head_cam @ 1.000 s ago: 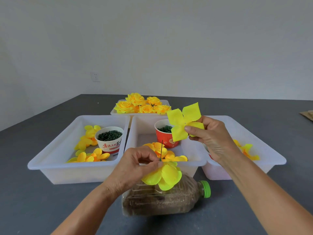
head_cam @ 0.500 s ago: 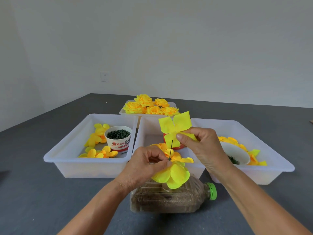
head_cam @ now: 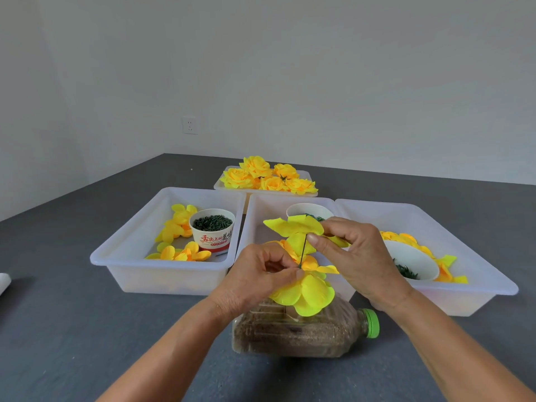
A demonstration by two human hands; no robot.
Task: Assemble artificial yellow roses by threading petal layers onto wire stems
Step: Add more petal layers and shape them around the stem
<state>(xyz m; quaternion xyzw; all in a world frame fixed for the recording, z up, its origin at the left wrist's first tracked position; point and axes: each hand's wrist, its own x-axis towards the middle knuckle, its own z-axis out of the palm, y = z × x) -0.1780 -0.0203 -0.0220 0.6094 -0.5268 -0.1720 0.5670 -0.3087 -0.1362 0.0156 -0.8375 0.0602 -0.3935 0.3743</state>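
Light, floppy four-lobed petal layer (head_cam: 294, 227) pinched near its centre by right hand (head_cam: 356, 256) at the tip of the thin, likely springy wire stem (head_cam: 302, 252), itself pinched by left hand (head_cam: 255, 275) just above the threaded petals (head_cam: 304, 294); best held close to the hole.

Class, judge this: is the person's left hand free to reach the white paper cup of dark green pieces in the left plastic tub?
Probably not yet. The path to the white paper cup looks open, but the left hand is pinching the thin dark wire stem below the yellow petals, so it would have to let go first.
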